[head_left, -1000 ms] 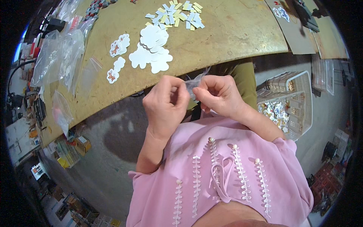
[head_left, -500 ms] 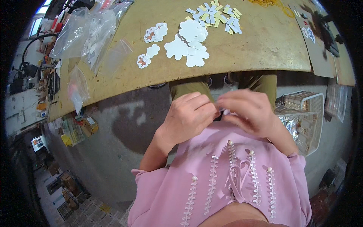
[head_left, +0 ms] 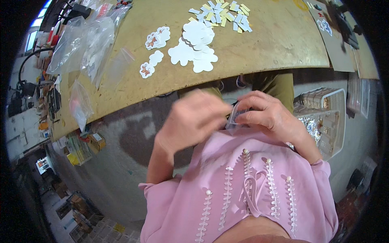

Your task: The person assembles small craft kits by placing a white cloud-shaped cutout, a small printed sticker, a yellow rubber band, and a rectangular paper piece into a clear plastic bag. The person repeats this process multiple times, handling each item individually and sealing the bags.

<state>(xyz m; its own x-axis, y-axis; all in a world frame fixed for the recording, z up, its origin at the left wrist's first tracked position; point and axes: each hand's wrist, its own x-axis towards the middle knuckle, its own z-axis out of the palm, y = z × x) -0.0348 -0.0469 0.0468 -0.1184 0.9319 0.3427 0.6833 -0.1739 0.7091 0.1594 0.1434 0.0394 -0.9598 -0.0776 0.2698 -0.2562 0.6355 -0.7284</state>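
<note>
Above my lap, in front of the table edge, my right hand [head_left: 265,115] pinches a small clear plastic bag [head_left: 232,118] between thumb and fingers. What lies inside the bag, if anything, is hard to make out. My left hand [head_left: 192,115] is beside it, smeared by motion, so its fingers cannot be read. On the table ahead lie white scalloped cutouts [head_left: 198,34] in an overlapping pile. To their left are a small cutout with a printed brown animal [head_left: 146,69] and another group of printed cutouts [head_left: 157,37].
Many small blue and yellow strips [head_left: 222,16] are scattered at the back of the table [head_left: 267,44]. Clear plastic bags [head_left: 95,44] cover its left part, with a smaller bag [head_left: 80,106] at the left edge. A white plastic basket [head_left: 330,121] stands on my right.
My left hand has drawn back leftward from the right one. The clear bag now shows in my right hand. The view has shifted slightly, moving the table items left.
</note>
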